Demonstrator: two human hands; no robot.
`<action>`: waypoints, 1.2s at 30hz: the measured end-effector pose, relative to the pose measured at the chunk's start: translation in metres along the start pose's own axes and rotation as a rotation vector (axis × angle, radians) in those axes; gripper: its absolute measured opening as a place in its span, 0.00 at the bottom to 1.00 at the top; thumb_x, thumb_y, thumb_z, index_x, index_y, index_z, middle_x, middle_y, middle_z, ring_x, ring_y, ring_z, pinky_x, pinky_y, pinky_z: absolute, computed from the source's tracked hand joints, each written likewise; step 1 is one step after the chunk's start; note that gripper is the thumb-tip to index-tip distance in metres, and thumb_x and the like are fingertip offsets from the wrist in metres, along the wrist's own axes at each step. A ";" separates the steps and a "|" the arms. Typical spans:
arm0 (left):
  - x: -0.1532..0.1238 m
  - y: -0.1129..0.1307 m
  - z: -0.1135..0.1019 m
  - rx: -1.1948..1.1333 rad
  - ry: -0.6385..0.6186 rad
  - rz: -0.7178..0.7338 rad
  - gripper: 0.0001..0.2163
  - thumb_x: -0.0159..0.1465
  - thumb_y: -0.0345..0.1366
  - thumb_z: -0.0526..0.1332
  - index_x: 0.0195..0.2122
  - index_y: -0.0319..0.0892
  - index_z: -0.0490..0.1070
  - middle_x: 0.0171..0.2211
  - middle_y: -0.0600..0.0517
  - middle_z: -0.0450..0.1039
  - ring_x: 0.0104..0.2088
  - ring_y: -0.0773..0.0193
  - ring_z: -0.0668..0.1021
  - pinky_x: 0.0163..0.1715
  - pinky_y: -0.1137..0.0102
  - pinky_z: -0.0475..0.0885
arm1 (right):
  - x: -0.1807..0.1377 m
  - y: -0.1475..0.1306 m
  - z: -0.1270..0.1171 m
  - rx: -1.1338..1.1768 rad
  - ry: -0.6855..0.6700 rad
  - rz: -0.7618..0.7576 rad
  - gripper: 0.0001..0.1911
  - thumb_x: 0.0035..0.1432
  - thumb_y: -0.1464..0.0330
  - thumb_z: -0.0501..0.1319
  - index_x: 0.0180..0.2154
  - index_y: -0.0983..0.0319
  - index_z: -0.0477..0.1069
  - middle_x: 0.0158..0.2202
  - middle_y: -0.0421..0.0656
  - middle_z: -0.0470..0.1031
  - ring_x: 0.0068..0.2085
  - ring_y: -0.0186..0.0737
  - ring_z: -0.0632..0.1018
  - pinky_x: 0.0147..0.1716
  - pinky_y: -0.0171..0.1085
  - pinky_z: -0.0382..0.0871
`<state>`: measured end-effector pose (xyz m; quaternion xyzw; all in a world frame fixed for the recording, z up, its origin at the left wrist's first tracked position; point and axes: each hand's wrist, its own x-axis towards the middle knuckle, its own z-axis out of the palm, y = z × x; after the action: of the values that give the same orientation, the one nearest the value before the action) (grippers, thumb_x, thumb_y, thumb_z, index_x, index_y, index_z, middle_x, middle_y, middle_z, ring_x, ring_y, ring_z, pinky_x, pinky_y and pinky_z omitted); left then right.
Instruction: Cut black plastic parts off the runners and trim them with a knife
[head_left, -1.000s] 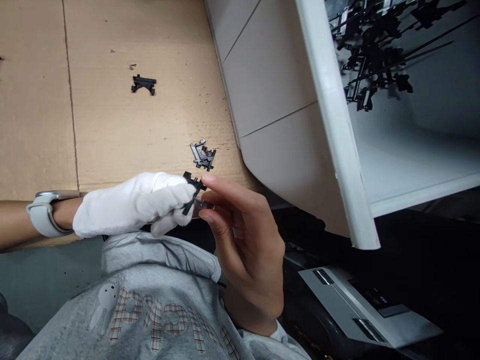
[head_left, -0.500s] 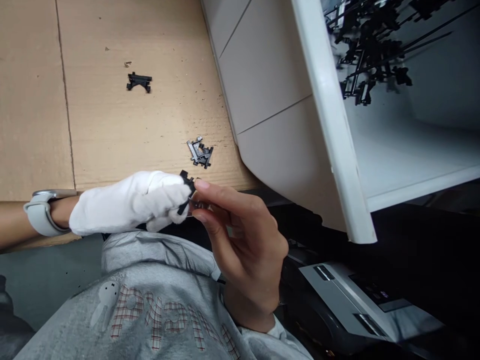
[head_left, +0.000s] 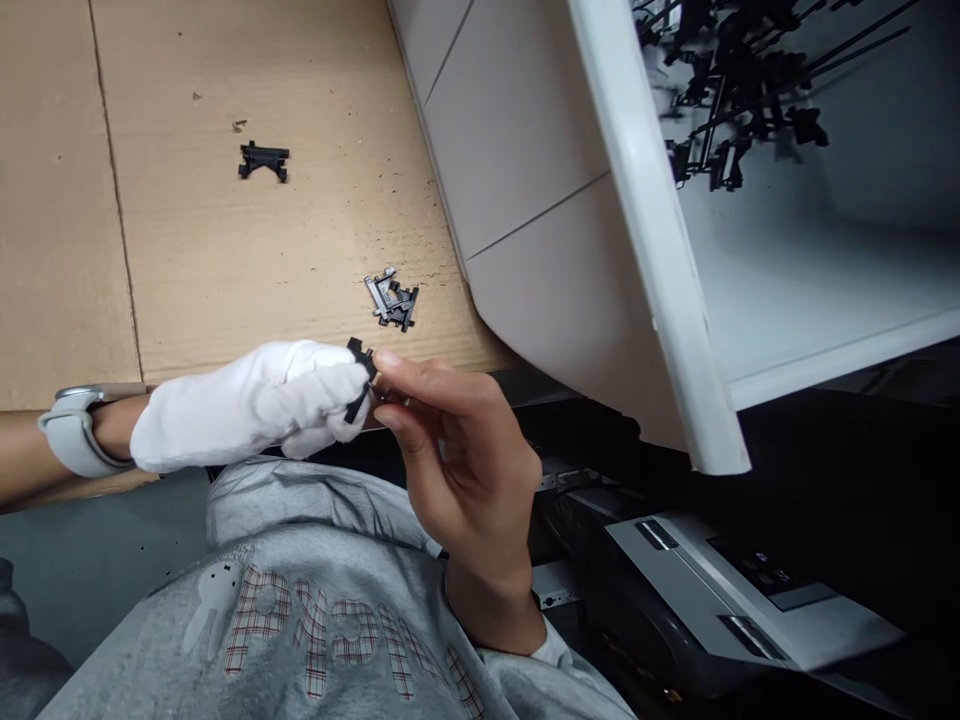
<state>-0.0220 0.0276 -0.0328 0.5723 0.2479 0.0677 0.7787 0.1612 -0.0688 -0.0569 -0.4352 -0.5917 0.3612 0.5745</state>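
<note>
My left hand [head_left: 255, 412], in a white glove with a grey watch on the wrist, is closed on a small black plastic clip [head_left: 358, 378] just off the near edge of the cardboard. My bare right hand [head_left: 457, 460] meets it from the right, thumb and forefinger pinched on the same clip and on a small shiny bit I cannot make out. Just beyond the fingers a grey and black plastic part [head_left: 391, 298] lies on the cardboard sheet [head_left: 225, 250]. Another black clip [head_left: 263, 160] lies farther off on the cardboard.
A large white bin [head_left: 645, 250] stands tilted at the right, with a tangle of black plastic sprues [head_left: 735, 80] inside it. Below it sits a dark machine with a grey panel [head_left: 735, 600]. My grey sweatshirt [head_left: 315, 620] fills the bottom.
Both hands have drifted slightly left and up together, still pinched on the black clip. The view has shifted a little; nothing on the cardboard has moved.
</note>
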 end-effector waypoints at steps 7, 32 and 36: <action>0.001 -0.011 -0.009 0.155 -0.010 0.235 0.27 0.79 0.62 0.52 0.35 0.43 0.67 0.31 0.56 0.68 0.29 0.69 0.70 0.31 0.75 0.73 | 0.003 -0.003 0.000 0.003 -0.004 -0.026 0.25 0.72 0.79 0.65 0.64 0.52 0.80 0.50 0.42 0.89 0.48 0.44 0.90 0.48 0.39 0.89; 0.002 -0.018 -0.007 0.131 0.022 0.256 0.22 0.82 0.50 0.54 0.35 0.41 0.70 0.27 0.58 0.65 0.26 0.73 0.66 0.27 0.78 0.69 | 0.002 0.004 -0.002 0.025 0.023 -0.076 0.21 0.71 0.78 0.67 0.60 0.55 0.82 0.50 0.43 0.91 0.47 0.41 0.91 0.46 0.34 0.89; 0.002 -0.013 -0.007 0.202 0.007 0.183 0.17 0.81 0.41 0.51 0.35 0.41 0.69 0.28 0.57 0.67 0.26 0.72 0.68 0.29 0.78 0.72 | 0.000 -0.002 -0.004 -0.022 0.006 -0.027 0.23 0.71 0.78 0.68 0.61 0.51 0.82 0.51 0.42 0.90 0.47 0.44 0.92 0.45 0.36 0.91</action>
<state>-0.0257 0.0302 -0.0474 0.6677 0.2029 0.1151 0.7070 0.1655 -0.0697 -0.0548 -0.4345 -0.5999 0.3455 0.5761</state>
